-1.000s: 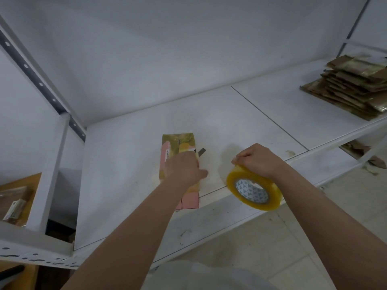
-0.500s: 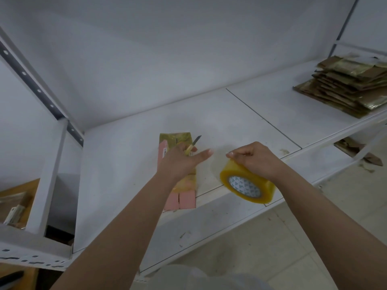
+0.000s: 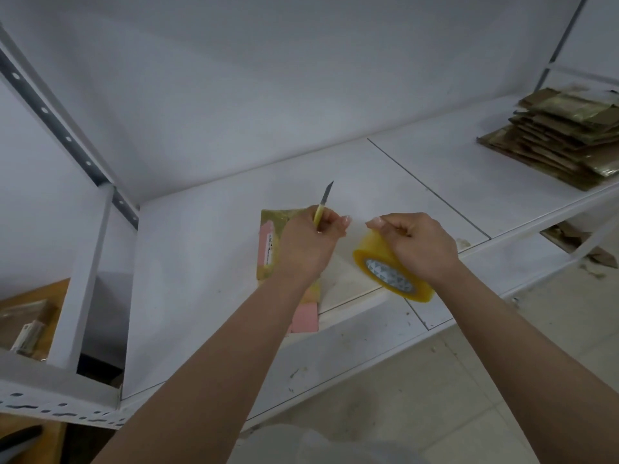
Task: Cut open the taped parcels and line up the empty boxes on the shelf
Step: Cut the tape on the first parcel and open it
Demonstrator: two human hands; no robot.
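Observation:
A flat pink parcel (image 3: 268, 244) wrapped in yellowish tape lies on the white shelf (image 3: 201, 262), partly hidden under my left forearm. My left hand (image 3: 308, 246) grips a thin yellow-handled knife (image 3: 323, 205) above the parcel, its blade pointing up and away. My right hand (image 3: 413, 244) holds a roll of yellow packing tape (image 3: 385, 272) just right of the parcel, fingers curled over the roll's top edge. The two hands are a short gap apart.
A stack of flattened brown cardboard boxes (image 3: 566, 135) sits on the shelf at the far right. A grey perforated upright (image 3: 67, 139) and white post (image 3: 83, 279) stand at left. More cardboard scraps (image 3: 572, 236) lie below the shelf at right.
My left hand has lifted off the parcel with the knife, and the blade now sticks up past my fingers. My right hand with the tape roll has stayed beside it.

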